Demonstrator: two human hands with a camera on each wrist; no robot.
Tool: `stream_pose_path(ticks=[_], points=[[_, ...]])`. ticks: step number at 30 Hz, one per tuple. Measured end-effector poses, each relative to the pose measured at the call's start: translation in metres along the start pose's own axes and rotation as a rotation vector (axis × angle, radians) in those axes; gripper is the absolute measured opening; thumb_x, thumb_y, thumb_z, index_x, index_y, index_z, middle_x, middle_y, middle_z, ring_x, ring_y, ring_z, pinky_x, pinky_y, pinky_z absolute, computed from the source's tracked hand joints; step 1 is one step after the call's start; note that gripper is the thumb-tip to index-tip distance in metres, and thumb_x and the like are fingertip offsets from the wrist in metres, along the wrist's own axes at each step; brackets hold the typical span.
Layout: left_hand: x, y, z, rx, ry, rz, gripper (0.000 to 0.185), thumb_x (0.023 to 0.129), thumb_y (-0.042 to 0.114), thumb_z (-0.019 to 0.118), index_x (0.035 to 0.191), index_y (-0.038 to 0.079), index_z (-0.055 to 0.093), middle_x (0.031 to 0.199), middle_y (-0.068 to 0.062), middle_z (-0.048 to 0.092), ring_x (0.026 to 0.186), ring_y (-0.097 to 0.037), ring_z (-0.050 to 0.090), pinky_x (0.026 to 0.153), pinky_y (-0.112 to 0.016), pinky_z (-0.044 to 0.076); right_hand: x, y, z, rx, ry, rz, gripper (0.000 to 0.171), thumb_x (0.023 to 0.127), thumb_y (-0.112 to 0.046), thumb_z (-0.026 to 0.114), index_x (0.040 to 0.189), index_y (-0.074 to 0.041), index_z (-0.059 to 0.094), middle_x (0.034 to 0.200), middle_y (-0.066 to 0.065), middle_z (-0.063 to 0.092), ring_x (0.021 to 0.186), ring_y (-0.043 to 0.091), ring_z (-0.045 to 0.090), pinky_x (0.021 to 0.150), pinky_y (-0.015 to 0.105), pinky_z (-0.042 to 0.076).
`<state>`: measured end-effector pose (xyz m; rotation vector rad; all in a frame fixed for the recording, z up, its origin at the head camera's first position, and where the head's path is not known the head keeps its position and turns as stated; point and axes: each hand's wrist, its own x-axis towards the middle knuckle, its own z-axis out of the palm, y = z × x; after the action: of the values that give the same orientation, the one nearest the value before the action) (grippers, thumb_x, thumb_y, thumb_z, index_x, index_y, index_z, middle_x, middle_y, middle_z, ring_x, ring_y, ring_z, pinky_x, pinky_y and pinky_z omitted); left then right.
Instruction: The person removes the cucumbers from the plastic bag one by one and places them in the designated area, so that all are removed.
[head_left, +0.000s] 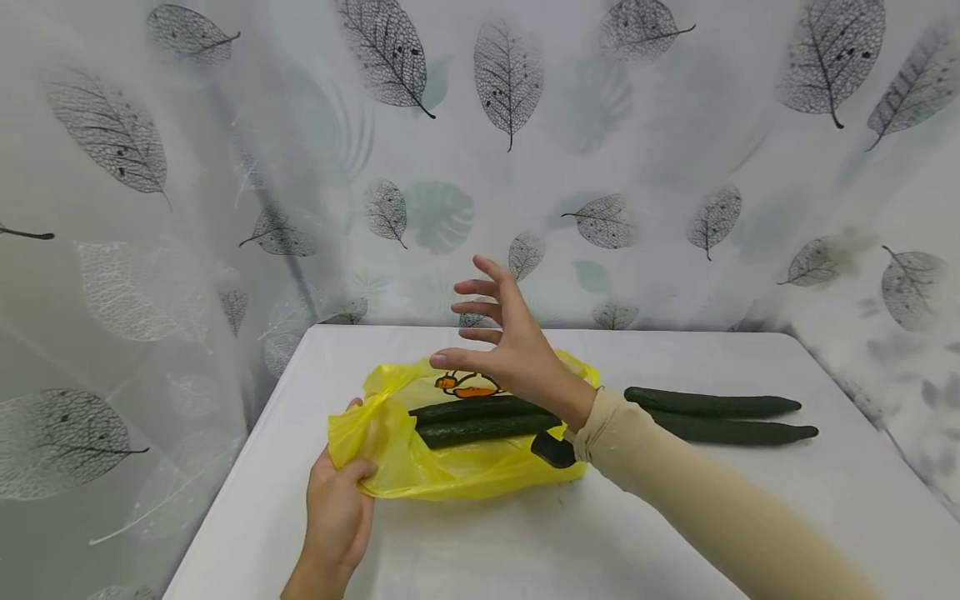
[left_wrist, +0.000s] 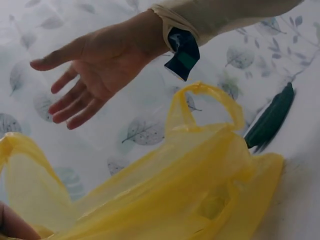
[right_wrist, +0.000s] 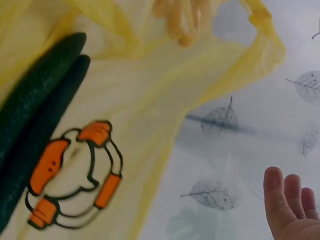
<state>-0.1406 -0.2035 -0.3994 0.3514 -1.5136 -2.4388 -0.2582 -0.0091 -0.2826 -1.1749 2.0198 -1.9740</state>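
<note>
A yellow plastic bag [head_left: 420, 467] lies on the white desk [head_left: 675, 533], its mouth facing the left hand [head_left: 337, 508], which pinches the bag's near-left edge between thumb and curled fingers [head_left: 358, 472]. Two dark green cucumbers [head_left: 480, 421] rest side by side inside the bag, parallel and touching. The right hand [head_left: 510, 350] hovers above the bag with its fingers [head_left: 480, 287] spread and slightly bent, holding nothing and clear of the plastic. Two further cucumbers [head_left: 720, 417] lie on the desk just right of the bag, behind the beige sleeve [head_left: 697, 500]. An orange-and-black printed figure [right_wrist: 75, 175] marks the bag's side. A leaf-patterned curtain [head_left: 675, 150] forms the backdrop.
</note>
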Motion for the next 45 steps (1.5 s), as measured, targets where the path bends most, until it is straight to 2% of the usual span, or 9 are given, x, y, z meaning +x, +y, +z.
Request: stream_pose_path(ticks=[2,7,12,16,19,24,33,37,45], points=[[0.0,0.0,0.0,-0.003,0.002,-0.001,0.074,0.076,-0.018,0.03,0.145,0.004,0.015,0.147,0.006,0.021,0.131,-0.011,0.026,0.102,-0.023,0.031,-0.001,0.009,0.005,0.067,0.021,0.008,0.091,0.074,-0.006,0.074,0.143,-0.019,0.017,0.131,0.009,0.04,0.116,0.028,0.045,0.094,0.047,0.041],[-0.001,0.0,-0.001,-0.004,0.009,-0.008,0.075,0.075,-0.018,0.03,0.145,0.005,0.015,0.148,0.006,0.021,0.131,-0.011,0.027,0.102,-0.023,0.031,-0.011,0.036,0.019,0.108,0.056,0.015,0.076,0.077,-0.003,0.07,0.138,-0.013,0.026,0.125,0.015,0.045,0.11,0.033,0.05,0.091,0.049,0.043],[-0.001,0.001,-0.002,0.002,0.008,-0.024,0.076,0.075,-0.017,0.031,0.146,0.006,0.012,0.147,0.006,0.019,0.131,-0.012,0.025,0.102,-0.024,0.032,-0.024,0.061,0.028,0.063,0.054,0.086,0.056,0.078,-0.007,0.07,0.127,-0.004,0.042,0.116,0.019,0.052,0.103,0.033,0.054,0.086,0.042,0.048],[0.0,0.001,-0.002,-0.015,-0.006,0.002,0.076,0.075,-0.018,0.03,0.145,0.005,0.014,0.147,0.006,0.021,0.131,-0.011,0.025,0.103,-0.024,0.03,-0.031,0.079,0.032,0.017,0.034,0.166,0.044,0.077,-0.012,0.072,0.115,-0.001,0.052,0.109,0.012,0.058,0.1,0.029,0.056,0.085,0.037,0.049],[0.0,0.001,-0.002,-0.024,-0.026,0.018,0.076,0.075,-0.019,0.03,0.145,0.004,0.014,0.148,0.006,0.02,0.132,-0.011,0.025,0.104,-0.024,0.028,-0.036,0.098,0.032,-0.062,0.01,0.218,0.041,0.076,-0.021,0.073,0.112,-0.008,0.057,0.108,0.002,0.059,0.1,0.027,0.056,0.084,0.033,0.049],[-0.001,0.0,-0.002,-0.034,-0.039,0.013,0.077,0.074,-0.019,0.03,0.145,0.003,0.011,0.149,0.006,0.018,0.132,-0.012,0.023,0.104,-0.024,0.028,-0.038,0.121,0.031,-0.194,-0.027,0.288,0.042,0.073,-0.034,0.074,0.11,-0.022,0.059,0.109,-0.002,0.059,0.099,0.022,0.056,0.083,0.034,0.048],[-0.002,0.001,-0.002,-0.021,-0.031,-0.013,0.077,0.075,-0.018,0.03,0.146,0.005,0.011,0.148,0.008,0.018,0.132,-0.012,0.024,0.103,-0.024,0.03,-0.047,0.141,0.029,-0.45,-0.115,0.391,0.057,0.072,-0.04,0.074,0.122,-0.018,0.058,0.113,-0.005,0.06,0.104,0.015,0.053,0.09,0.035,0.044],[-0.003,0.001,-0.002,-0.009,-0.029,-0.029,0.077,0.075,-0.017,0.03,0.146,0.007,0.011,0.147,0.009,0.017,0.132,-0.013,0.024,0.103,-0.025,0.03,-0.049,0.147,0.028,-0.577,-0.148,0.389,0.058,0.072,-0.041,0.074,0.123,-0.019,0.059,0.114,-0.01,0.059,0.106,0.013,0.053,0.09,0.034,0.044],[-0.002,-0.001,-0.002,-0.044,-0.037,0.003,0.076,0.074,-0.019,0.029,0.145,0.003,0.012,0.148,0.006,0.019,0.132,-0.013,0.024,0.103,-0.026,0.029,-0.053,0.156,0.025,-0.783,-0.206,0.401,0.052,0.071,-0.043,0.074,0.117,-0.023,0.063,0.115,-0.008,0.059,0.11,0.017,0.051,0.094,0.037,0.041]])
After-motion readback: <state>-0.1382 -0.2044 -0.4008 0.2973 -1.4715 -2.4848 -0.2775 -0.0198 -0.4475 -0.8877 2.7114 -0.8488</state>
